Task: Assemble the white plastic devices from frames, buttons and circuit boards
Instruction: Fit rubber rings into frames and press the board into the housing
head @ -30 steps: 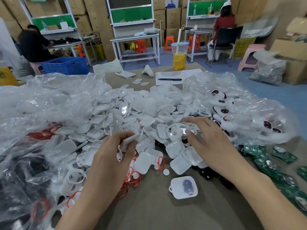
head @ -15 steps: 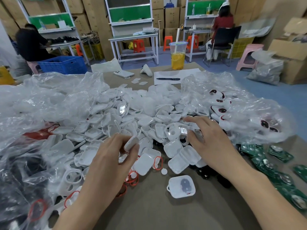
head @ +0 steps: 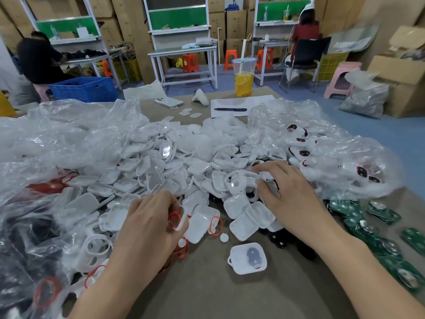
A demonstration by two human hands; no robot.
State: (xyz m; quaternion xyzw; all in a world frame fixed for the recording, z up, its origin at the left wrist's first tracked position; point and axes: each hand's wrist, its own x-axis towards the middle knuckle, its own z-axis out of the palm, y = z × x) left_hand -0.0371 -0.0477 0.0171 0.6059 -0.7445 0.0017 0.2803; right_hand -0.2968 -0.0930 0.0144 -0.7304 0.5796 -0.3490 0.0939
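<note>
Nearest, on the bare table toward its near edge, a white shell lies open side up with a grey insert seated in it. It was likely set apart so a part-built unit is not lost among the loose pieces. Just beyond it a small round button lies alone.

The left hand has its fingers curled in a pinch on a white frame carrying a red ring, held at the near fringe of the heap, probably to turn and check it before fitting.

The right hand lies over the pile of white shells in the middle of the table. Its fingers are bent and spread, with thumb and forefinger on either side of a ringed white piece. Whether they grip it or only touch it I cannot tell.

Green circuit boards are strewn along the right edge, within easy reach of that hand — each kind of part seems to keep to its own side. Clear plastic bags slump open along the left edge, and parts spill from them toward the centre.

At the far edge sit a phone, a pen on a sheet of paper and a cup of yellow drink — well apart from the work, presumably to stay out of the parts.
</note>
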